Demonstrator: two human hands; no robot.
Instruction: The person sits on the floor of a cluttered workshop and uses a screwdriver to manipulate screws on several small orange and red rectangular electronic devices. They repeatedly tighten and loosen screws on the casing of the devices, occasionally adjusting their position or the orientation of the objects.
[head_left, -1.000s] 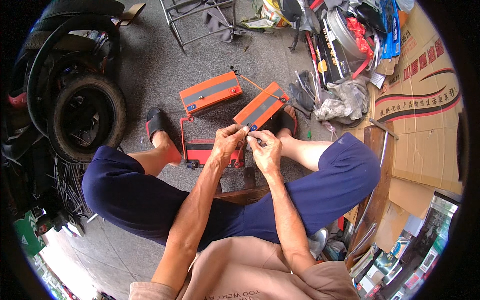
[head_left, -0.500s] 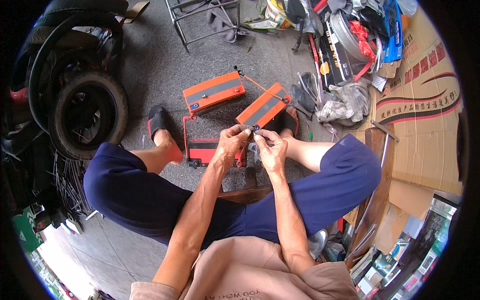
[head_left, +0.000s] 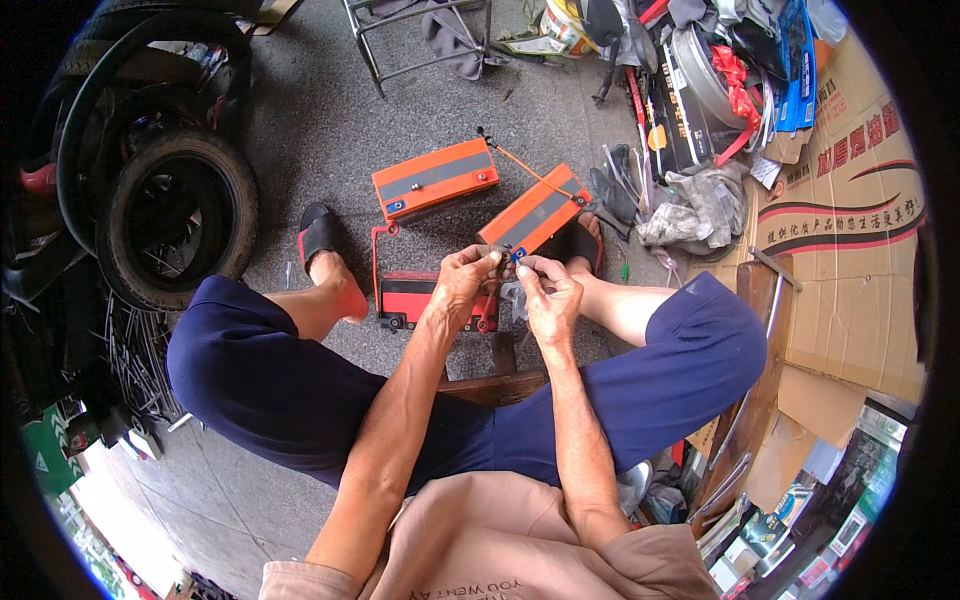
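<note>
Near the blue-marked terminal at the close end of the right orange battery (head_left: 537,210), my two hands work with fingertips almost meeting. My left hand (head_left: 465,280) is closed in a pinch, and my right hand (head_left: 551,300) pinches just beside it. A small dark piece shows between the fingertips, too small to name. Another orange battery (head_left: 440,178) with a grey stripe lies to the far left of it, and an orange cable (head_left: 515,160) links the two. Closer to me is a red and black battery (head_left: 415,287), partly behind my left hand, with a red cable (head_left: 375,255) rising from its left side.
Tyres (head_left: 177,220) are stacked at the left, above a heap of thin metal rods (head_left: 145,355). A metal frame (head_left: 420,45) stands at the far side. Rags (head_left: 695,205), tools and a large cardboard sheet (head_left: 835,230) crowd the right, beside a wooden bench (head_left: 745,390).
My fingertips have parted slightly, and the blue terminal shows more between them. The whole view has shifted a little; the batteries lie as before.
</note>
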